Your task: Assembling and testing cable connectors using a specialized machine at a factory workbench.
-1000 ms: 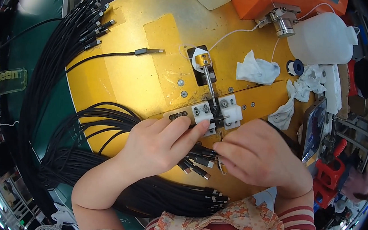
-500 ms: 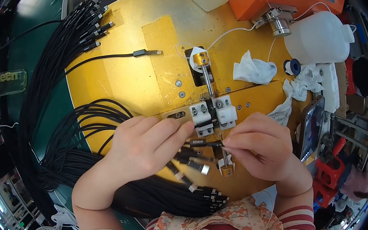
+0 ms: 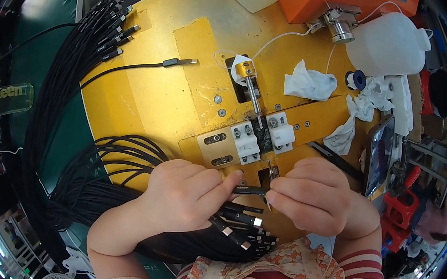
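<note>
My left hand [image 3: 184, 193] is closed around several black cables, whose plug ends [image 3: 241, 218] stick out below its fingers. Between its thumb and forefinger it pinches one black cable connector [image 3: 251, 190]. The fingers of my right hand [image 3: 310, 196] are closed on the other end of that connector, hiding its tip. Both hands are on the near side of a fixture with two white clamp blocks [image 3: 247, 142]. A brass-headed metal rod [image 3: 252, 90] points into the dark gap between the blocks. A second rod, beyond the connector, is partly hidden by my right hand.
Many black cables [image 3: 80, 62] hang along the table's left edge, one plug [image 3: 171, 63] lying on the yellow tabletop [image 3: 151, 98]. Crumpled wipes [image 3: 310, 83], a wire spool [image 3: 355, 80], a phone [image 3: 379, 154], a black slim tool [image 3: 334, 159] and a white jug [image 3: 388, 45] are at the right.
Both hands have drawn back toward me with the connector, away from the white blocks. The metal plate left of the blocks and the slim black tool now show.
</note>
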Available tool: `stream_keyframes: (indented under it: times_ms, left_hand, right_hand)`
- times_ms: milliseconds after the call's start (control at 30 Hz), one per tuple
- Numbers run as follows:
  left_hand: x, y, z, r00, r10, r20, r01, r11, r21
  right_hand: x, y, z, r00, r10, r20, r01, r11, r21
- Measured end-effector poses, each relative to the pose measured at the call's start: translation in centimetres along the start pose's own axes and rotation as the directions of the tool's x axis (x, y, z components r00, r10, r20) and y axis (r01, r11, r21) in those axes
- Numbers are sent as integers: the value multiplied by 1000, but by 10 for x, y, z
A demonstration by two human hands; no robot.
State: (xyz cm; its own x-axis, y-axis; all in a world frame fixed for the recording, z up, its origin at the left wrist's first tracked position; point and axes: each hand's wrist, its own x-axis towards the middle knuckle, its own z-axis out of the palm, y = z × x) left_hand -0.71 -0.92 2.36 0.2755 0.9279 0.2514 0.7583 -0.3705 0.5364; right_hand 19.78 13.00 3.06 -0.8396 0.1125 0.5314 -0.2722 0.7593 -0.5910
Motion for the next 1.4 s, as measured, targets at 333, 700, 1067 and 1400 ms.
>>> stream_keyframes:
  times_ms: [333, 700, 1067, 1400]
  left_hand:
    - [-2, -2, 0, 997, 60, -49, -64, 995, -82]
    - [7, 0, -13, 969, -32, 246, 84, 975, -205]
    - [8, 6, -8, 991, -84, 107, 73, 992, 103]
    - [6, -5, 9, 988, -122, 92, 103, 977, 189]
  right_hand:
    - [-5, 7, 5, 993, 114, -14, -108, 969, 224]
    - [-5, 8, -1, 988, 154, 25, -156, 953, 261]
    - [-4, 17, -4, 959, 282, -31, -281, 959, 32]
    - [-3, 31, 2, 931, 364, -29, -365, 929, -60]
